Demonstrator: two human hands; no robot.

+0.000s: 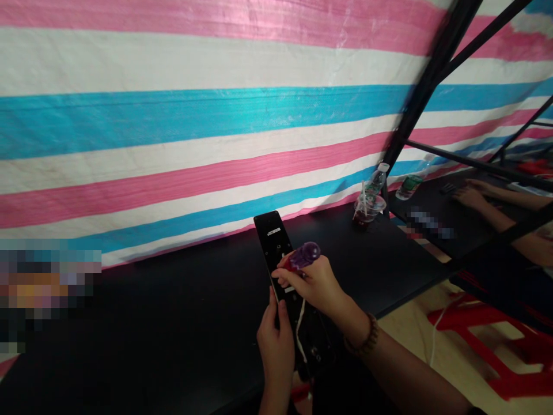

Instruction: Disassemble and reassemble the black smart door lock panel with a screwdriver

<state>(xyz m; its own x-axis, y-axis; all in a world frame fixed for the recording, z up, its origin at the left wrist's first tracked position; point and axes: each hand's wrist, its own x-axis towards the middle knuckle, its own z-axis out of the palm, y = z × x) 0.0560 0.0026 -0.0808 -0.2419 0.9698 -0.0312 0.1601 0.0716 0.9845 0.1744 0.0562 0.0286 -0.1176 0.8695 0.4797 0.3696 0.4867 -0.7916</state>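
Observation:
A long, narrow black panel with small pale labels lies at a slant, its far end on the black table and its near end toward my body. My left hand grips the panel's left edge, thumb on top. In my right hand is a screwdriver with a see-through purple and red handle, held low over the panel's middle; its tip is hidden by my fingers. A white cord runs down over the panel from beneath my right hand.
A striped tarp hangs behind the black table. Toward the right are a plastic cup, a water bottle and a black metal frame. Another person's hands rest at a farther table, above a red stool.

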